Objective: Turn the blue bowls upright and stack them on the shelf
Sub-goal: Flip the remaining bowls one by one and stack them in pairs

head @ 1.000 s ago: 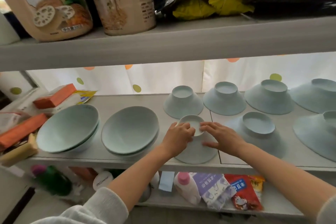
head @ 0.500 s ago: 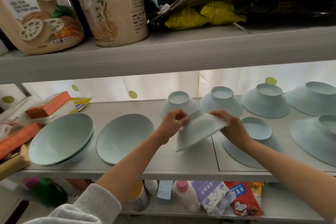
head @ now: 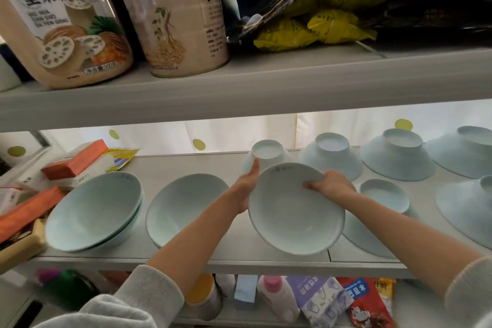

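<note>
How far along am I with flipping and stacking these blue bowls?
Done: an upright stack at the left, with another upright bowl beside it. In hand: the left hand and right hand hold a turned bowl, not yet stacked. Left: six bowls upside down at the right, such as this one.

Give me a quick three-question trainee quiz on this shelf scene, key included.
1. True or false: the held bowl rests flat on the shelf.
2. Which hands grip it? A) left only B) right only C) both
3. How many bowls stand mouth-down on the middle shelf?

Key:
1. False; it is lifted and tilted, mouth toward the camera.
2. C; left hand and right hand hold opposite rim edges.
3. Six visible.
</note>
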`<state>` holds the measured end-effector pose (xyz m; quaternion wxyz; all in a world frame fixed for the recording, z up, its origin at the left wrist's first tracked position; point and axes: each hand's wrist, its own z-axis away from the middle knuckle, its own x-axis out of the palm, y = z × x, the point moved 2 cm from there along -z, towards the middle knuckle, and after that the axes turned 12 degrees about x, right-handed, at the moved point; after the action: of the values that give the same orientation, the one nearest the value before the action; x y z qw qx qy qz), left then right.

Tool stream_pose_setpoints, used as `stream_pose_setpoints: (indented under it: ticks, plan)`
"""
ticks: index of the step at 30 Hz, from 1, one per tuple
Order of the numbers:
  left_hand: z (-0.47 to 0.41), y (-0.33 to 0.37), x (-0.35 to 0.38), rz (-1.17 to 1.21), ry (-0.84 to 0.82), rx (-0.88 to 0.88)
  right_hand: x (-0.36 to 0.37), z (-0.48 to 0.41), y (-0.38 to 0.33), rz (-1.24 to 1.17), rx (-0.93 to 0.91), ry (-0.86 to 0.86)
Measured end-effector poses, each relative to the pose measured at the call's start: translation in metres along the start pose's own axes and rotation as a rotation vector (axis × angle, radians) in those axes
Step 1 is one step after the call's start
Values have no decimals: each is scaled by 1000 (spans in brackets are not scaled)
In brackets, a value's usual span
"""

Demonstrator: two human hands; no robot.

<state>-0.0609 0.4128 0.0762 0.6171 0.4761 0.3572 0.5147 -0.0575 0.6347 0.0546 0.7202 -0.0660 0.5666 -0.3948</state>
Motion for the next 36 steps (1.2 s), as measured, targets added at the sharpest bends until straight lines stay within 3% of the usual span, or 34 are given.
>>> stream_pose_setpoints:
  ticks: [5,13,16,19,21,24,28,36]
  plan:
    - [-15,-12,-7,-178,90,-33,16,0,-1,37,46,-82]
    - [-43,-15,-5,-583,15,33,30,-21,1,60,58,-160]
    - [-59,-11,-10,-913,15,128,32,-23,1,62,74,-164]
    - [-76,-2,-12,-1189,128,334,30,-21,-1,0,110,-224]
    - [-91,1,-10,-1247,87,462,27,-20,-2,-13,158,-275]
    - [-109,2,-7,-1317,-14,502,25,-22,-4,-7,177,-279]
    - [-119,0,-1,-1351,36,615,24,-25,-8,-121,134,-210]
    - [-121,6,-1,-1254,80,667,28,-20,-7,-70,38,-134]
